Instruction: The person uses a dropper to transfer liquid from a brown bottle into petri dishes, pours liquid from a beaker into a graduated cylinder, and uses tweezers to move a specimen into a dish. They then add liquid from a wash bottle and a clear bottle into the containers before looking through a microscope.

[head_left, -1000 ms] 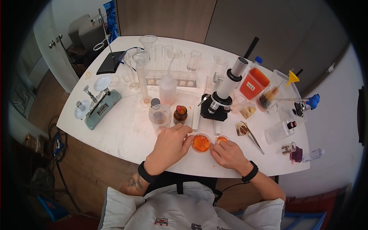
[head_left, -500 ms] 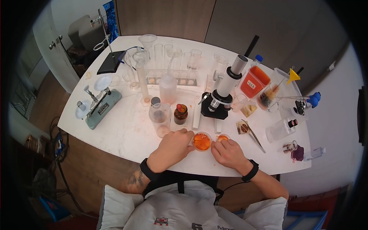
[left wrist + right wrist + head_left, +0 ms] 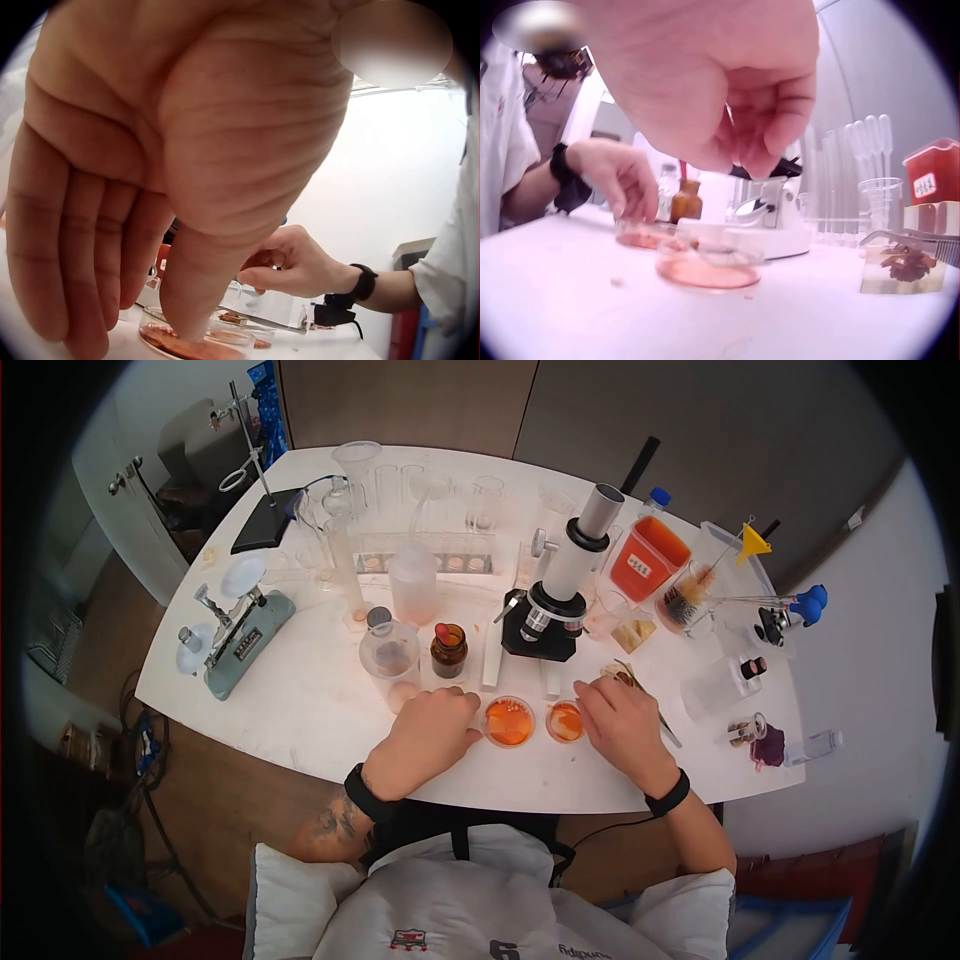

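Observation:
Two round glass dishes hold orange contents: the larger left dish (image 3: 509, 721) and the smaller right dish (image 3: 565, 722), standing a little apart. My left hand (image 3: 424, 735) is at the left side of the larger dish, fingers extended; in the left wrist view its thumb (image 3: 191, 300) overlaps that dish's rim (image 3: 146, 337). My right hand (image 3: 628, 725) hovers at the right of the smaller dish. Its fingers are loosely bent, and the right wrist view shows them (image 3: 761, 127) above the smaller dish (image 3: 709, 271), with no clearly held object.
Behind the dishes stand a microscope (image 3: 560, 585), a brown bottle (image 3: 449, 652) and a clear bottle (image 3: 390, 660). Tweezers (image 3: 668, 728) lie by my right hand. A balance (image 3: 248, 645) is left; an orange container (image 3: 648, 560) and other glassware stand right.
My right hand has lifted off the smaller dish and shifted right, uncovering it. My left hand stays beside the larger dish. The head view has shifted slightly.

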`<state>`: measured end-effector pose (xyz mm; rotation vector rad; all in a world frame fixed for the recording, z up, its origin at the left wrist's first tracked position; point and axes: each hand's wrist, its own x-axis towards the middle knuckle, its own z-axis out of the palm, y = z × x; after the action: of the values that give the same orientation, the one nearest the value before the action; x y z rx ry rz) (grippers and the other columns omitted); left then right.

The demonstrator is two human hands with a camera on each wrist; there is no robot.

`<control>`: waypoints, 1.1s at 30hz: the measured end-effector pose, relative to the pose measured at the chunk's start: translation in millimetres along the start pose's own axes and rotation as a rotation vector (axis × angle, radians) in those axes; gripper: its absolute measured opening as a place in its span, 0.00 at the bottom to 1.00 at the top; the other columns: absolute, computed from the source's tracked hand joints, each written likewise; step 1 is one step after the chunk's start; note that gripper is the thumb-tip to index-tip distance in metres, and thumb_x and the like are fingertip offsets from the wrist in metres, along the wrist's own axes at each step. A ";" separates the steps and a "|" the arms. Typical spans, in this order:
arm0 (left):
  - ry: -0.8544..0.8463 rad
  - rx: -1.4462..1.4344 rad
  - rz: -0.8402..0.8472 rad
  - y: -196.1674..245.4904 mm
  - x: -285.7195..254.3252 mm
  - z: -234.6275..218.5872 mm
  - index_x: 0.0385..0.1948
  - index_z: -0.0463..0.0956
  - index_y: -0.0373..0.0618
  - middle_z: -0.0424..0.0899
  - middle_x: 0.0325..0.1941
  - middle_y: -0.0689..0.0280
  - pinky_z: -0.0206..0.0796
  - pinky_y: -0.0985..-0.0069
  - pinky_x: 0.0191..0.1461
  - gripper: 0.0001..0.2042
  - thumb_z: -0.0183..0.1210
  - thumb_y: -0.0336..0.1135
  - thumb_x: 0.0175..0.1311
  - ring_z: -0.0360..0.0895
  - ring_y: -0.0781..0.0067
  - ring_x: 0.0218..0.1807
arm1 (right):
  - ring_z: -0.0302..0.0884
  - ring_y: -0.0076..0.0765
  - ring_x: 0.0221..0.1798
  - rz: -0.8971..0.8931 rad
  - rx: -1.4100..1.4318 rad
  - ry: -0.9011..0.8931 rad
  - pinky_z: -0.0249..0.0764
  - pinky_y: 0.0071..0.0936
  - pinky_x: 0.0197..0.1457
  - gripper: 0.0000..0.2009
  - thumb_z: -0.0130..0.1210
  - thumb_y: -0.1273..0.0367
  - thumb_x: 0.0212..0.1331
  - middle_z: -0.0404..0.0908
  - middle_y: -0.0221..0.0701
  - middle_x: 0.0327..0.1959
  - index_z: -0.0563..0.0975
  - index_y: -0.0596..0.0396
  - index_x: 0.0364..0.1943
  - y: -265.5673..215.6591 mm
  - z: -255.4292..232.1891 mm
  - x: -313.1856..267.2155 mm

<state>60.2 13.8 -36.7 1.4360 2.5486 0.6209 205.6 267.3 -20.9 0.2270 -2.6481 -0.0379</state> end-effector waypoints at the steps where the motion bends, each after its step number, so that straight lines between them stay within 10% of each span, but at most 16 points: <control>1: -0.001 0.004 -0.004 -0.7 0.5 -0.3 0.39 0.86 0.44 0.89 0.38 0.62 0.69 0.58 0.48 0.12 0.74 0.38 0.57 0.88 0.57 0.43 | 0.81 0.36 0.32 0.108 0.088 -0.020 0.77 0.32 0.35 0.09 0.65 0.71 0.58 0.78 0.30 0.33 0.84 0.53 0.43 7.9 -3.5 -0.8; 6: -0.023 0.026 0.007 0.2 2.6 -0.1 0.44 0.85 0.44 0.90 0.38 0.62 0.69 0.59 0.47 0.17 0.75 0.40 0.56 0.88 0.57 0.44 | 0.86 0.44 0.38 0.380 0.355 -0.333 0.81 0.40 0.41 0.15 0.71 0.64 0.60 0.84 0.33 0.41 0.84 0.54 0.48 25.4 -19.7 -9.9; 15: -0.015 0.005 0.071 12.1 10.1 3.9 0.49 0.75 0.38 0.86 0.40 0.53 0.80 0.59 0.43 0.32 0.80 0.49 0.50 0.88 0.48 0.42 | 0.79 0.51 0.57 0.306 0.255 -0.444 0.79 0.42 0.55 0.43 0.79 0.50 0.46 0.77 0.41 0.53 0.76 0.62 0.64 10.2 -9.1 -17.7; 33: 0.016 0.097 0.058 14.4 14.1 10.4 0.45 0.79 0.42 0.86 0.36 0.56 0.80 0.61 0.37 0.28 0.78 0.52 0.51 0.88 0.54 0.36 | 0.78 0.48 0.53 0.285 0.393 -0.404 0.78 0.42 0.53 0.31 0.77 0.57 0.49 0.75 0.38 0.47 0.80 0.57 0.56 8.6 10.9 -13.3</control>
<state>67.4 35.2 -39.0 1.5470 2.5905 0.5254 210.8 277.9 -36.1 -0.0416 -3.0422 0.5915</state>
